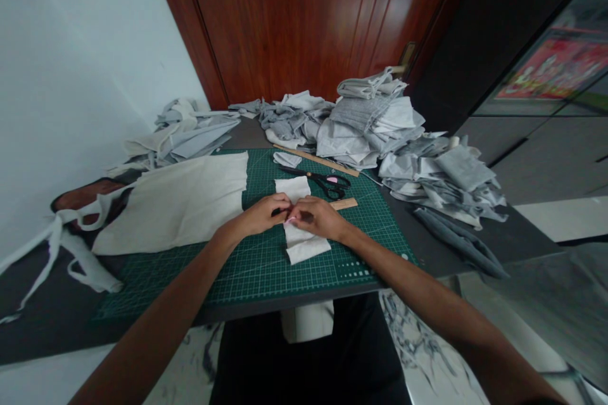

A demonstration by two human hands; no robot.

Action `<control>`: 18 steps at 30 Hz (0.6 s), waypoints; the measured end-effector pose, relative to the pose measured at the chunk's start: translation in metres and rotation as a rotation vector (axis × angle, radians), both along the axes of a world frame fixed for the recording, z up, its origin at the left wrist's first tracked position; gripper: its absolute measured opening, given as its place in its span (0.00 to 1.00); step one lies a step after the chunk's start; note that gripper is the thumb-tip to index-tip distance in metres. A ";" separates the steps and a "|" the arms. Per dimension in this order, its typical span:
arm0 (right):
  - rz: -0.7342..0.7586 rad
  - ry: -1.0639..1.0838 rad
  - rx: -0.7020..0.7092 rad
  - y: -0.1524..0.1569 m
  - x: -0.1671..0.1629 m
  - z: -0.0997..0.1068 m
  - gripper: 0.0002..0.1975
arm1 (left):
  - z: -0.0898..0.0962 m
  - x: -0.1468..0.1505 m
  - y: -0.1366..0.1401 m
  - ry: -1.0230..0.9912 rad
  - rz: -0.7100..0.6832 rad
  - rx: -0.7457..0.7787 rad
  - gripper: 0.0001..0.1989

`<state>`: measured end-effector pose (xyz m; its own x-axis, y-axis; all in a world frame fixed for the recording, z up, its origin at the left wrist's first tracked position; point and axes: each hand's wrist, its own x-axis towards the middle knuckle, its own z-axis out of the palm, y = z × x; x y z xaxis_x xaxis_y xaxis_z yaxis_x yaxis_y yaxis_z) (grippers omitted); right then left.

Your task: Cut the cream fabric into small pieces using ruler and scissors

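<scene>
A narrow strip of off-white cloth (304, 250) lies on the green cutting mat (266, 275), running away from me under both hands. Across it lies a short wooden ruler (344, 204), partly covered by my fingers. My left hand (263, 214) is closed at the ruler's left end, fingertips down on the cloth. My right hand (320, 218) pinches a small pink piece, like tailor's chalk (291, 220), against the strip; most of it is hidden. Just beyond the hands rest black-handled scissors (327, 180). A large cream cloth (185, 202) spreads out left of my left hand.
A longer wooden ruler (318, 160) and a small folded cloth (287, 159) lie at the mat's far side. Grey and white fabric piles (365, 120) line the back, with more scraps (446, 171) on the right. Cloth strips (57, 234) hang at the left wall.
</scene>
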<state>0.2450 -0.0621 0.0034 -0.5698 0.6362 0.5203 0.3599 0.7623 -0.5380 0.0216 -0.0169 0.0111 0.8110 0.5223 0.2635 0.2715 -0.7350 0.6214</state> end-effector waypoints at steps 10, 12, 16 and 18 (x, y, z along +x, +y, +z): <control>0.014 0.010 -0.028 -0.001 0.009 0.008 0.02 | 0.007 0.000 -0.003 0.058 0.018 0.001 0.12; 0.016 -0.006 -0.031 0.000 0.012 0.009 0.02 | 0.008 0.000 -0.003 0.069 0.025 -0.004 0.13; -0.007 -0.047 -0.041 0.001 0.018 0.011 0.02 | 0.005 -0.001 -0.002 0.069 0.040 -0.007 0.13; -0.023 -0.071 -0.053 0.001 0.021 0.013 0.02 | 0.003 -0.001 -0.001 0.055 0.039 -0.008 0.13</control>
